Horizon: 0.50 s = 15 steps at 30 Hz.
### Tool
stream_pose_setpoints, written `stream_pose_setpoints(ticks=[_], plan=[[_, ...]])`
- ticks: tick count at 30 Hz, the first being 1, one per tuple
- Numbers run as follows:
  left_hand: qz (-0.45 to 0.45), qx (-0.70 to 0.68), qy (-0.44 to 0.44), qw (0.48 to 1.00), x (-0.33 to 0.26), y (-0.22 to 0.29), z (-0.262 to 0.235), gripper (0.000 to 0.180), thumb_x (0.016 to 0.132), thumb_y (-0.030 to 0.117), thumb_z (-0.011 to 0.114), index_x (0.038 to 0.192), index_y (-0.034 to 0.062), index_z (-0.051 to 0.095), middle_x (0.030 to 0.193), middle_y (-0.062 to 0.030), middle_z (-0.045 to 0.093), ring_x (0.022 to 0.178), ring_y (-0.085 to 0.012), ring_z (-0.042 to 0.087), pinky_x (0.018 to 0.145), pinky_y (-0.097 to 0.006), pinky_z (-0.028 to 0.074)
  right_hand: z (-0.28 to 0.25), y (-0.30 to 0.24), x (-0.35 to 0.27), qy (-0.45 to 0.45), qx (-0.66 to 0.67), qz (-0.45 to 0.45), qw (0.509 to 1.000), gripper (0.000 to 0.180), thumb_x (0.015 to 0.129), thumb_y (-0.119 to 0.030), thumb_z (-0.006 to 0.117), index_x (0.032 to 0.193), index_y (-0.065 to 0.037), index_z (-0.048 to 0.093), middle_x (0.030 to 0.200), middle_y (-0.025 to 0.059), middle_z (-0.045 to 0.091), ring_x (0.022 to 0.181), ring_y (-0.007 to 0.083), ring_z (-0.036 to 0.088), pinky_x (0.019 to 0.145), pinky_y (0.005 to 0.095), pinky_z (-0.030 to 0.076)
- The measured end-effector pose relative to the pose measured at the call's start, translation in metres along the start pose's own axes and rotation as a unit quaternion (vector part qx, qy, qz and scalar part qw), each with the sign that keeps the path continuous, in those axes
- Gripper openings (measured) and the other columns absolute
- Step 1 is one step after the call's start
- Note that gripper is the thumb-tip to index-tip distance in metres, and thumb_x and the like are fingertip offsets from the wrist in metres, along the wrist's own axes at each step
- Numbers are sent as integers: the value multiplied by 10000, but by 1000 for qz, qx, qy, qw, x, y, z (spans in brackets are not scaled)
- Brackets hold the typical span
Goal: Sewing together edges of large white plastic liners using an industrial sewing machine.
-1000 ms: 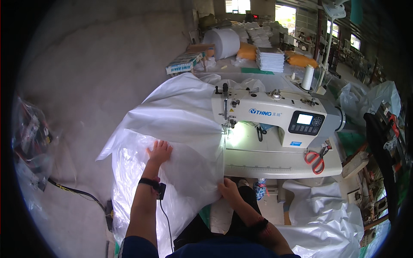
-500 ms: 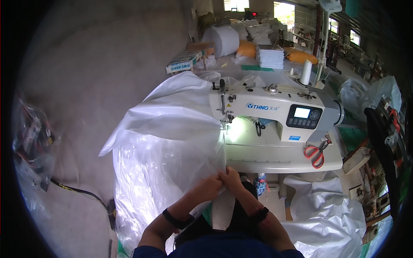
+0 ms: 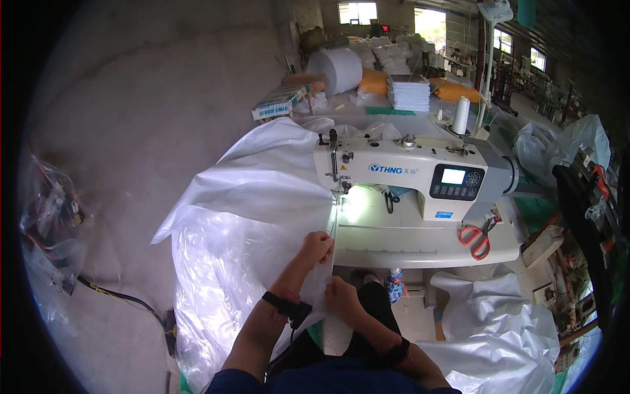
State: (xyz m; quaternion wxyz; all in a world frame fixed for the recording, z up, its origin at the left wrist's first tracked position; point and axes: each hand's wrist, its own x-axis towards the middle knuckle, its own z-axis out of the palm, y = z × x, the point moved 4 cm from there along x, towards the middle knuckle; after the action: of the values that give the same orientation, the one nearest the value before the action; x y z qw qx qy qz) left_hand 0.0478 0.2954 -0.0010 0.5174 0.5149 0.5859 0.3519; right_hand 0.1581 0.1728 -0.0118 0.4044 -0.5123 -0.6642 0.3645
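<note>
A large white plastic sheet (image 3: 243, 164), glossy and clear-looking in its lower part (image 3: 216, 276), drapes over the left of the sewing machine (image 3: 400, 169). Its right edge runs up under the needle, beside a bright work light. My left hand (image 3: 317, 248) is closed on that edge, a short way below the needle. Nearer to me, my right hand (image 3: 342, 297) pinches the same edge where it hangs past the front of the table. The fingertips of both hands are partly hidden.
Red-handled scissors (image 3: 475, 241) lie at the right of the machine bed, and small dark snips (image 3: 392, 201) lie behind the needle area. A white thread cone (image 3: 461, 115) stands behind the machine. More white sheeting (image 3: 492, 315) is heaped at the lower right. A cable (image 3: 125, 292) crosses the floor at left.
My hands, together on the edge before, are now apart. The left has moved up toward the needle; the right has shifted down and slightly left along the edge.
</note>
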Motion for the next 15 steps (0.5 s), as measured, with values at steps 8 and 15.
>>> stream_pose_setpoints(ticks=[8,15], plan=[[-50,-178,-51,981,-11,-10,2,163,850,175,582,766,36,582,542,-3,475,379,-82,408,335,-247,300,3,-5,-20,-145,-88,62,984,174,886,-155,430,878,12,478,645,208,602,544,307,643,519,386,530],[-60,-297,-19,953,-12,-23,8,108,837,170,627,780,83,600,550,61,427,401,-36,343,362,-219,250,-36,8,53,-328,-144,60,932,280,854,-277,526,888,-7,590,770,201,640,736,366,635,676,453,502]])
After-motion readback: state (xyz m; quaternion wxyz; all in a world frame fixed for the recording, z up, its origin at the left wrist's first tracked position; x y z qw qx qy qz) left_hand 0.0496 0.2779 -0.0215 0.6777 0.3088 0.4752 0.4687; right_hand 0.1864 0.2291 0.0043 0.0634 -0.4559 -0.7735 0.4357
